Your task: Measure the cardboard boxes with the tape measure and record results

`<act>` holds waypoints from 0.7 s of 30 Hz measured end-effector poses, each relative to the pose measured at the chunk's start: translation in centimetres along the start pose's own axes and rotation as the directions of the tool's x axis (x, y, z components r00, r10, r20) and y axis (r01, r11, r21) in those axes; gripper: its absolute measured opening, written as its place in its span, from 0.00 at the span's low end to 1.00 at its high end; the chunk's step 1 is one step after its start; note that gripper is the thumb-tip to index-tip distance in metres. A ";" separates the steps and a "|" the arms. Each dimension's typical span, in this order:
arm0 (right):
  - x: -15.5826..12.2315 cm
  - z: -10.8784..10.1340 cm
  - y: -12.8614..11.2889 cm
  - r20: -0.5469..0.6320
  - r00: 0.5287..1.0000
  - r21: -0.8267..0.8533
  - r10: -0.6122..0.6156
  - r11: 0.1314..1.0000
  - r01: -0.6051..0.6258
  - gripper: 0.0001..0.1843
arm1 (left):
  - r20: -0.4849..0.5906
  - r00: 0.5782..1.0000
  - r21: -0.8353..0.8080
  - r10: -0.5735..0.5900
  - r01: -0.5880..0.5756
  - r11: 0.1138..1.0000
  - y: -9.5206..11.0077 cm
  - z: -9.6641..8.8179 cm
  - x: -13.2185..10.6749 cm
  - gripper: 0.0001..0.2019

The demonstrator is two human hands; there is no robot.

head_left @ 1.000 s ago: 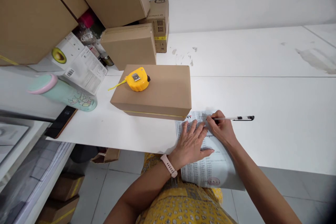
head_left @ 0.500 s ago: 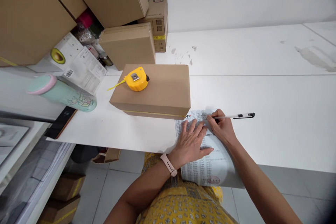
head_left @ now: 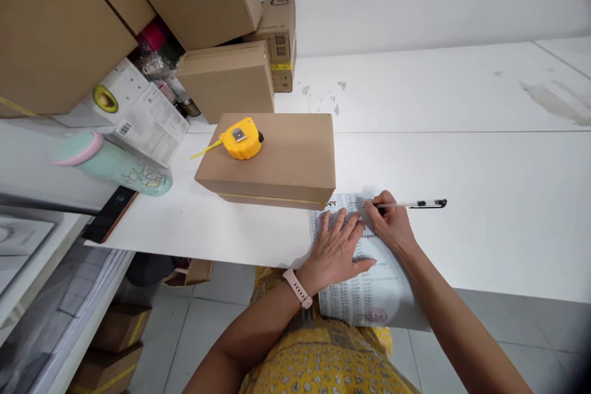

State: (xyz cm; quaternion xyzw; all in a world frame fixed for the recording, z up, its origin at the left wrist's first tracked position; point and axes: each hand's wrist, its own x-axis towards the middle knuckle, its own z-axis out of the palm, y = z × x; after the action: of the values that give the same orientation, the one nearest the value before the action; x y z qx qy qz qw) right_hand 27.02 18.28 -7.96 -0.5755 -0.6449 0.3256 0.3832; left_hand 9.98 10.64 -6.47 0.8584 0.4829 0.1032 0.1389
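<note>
The right hand [head_left: 390, 228] was closed around a pen [head_left: 410, 204], fingers pinched together on the barrel near its tip. The pen lay nearly level, its black capped end pointing away to the right, its tip meeting the upper part of a printed sheet [head_left: 369, 292]. The left hand [head_left: 337, 249] lay flat on the same sheet, palm down, fingers spread apart and gripping nothing; a pale pink wristwatch [head_left: 298, 289] sat on its wrist. The two hands were just beside each other, the left thumb reaching toward the heel of the right hand. The printed sheet rested on the white worktop [head_left: 484, 197] at its near edge, its lower part overhanging that edge above the person's yellow patterned garment [head_left: 323, 363]. The sheet's top left corner touched, or ran just under, the near right corner of a flat cardboard box [head_left: 286, 160]; which of the two could not be told. A yellow tape measure [head_left: 241, 138] sat on the left part of that box's lid, a short length of blade extended to the left. Farther left, a mint green bottle with a pink cap [head_left: 115, 163] lay on its side, near a white printed carton [head_left: 133, 111]. Larger cardboard boxes [head_left: 226, 77] were stacked behind, against the wall.
</note>
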 end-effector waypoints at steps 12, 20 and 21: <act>-0.2 -0.1 -0.1 -0.001 1.000 -0.007 0.032 0.999 -0.032 0.13 | -0.003 1.000 -0.012 0.000 0.000 1.000 0.0 0.2 0.0 0.37; -0.2 -0.1 -0.2 -0.004 0.999 0.001 0.041 0.999 -0.041 0.13 | 0.000 1.000 -0.012 0.001 -0.001 1.000 0.0 0.2 0.0 0.38; -0.2 -0.1 -0.2 -0.001 0.999 0.000 0.041 0.999 -0.041 0.13 | -0.001 1.000 -0.012 0.001 -0.001 1.000 0.0 0.2 0.0 0.38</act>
State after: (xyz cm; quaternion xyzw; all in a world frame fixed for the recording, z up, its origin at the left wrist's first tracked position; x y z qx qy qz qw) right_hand 27.00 18.03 -7.78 -0.5887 -0.6327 0.3334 0.3768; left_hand 10.07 10.62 -6.64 0.8578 0.4818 0.1064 0.1437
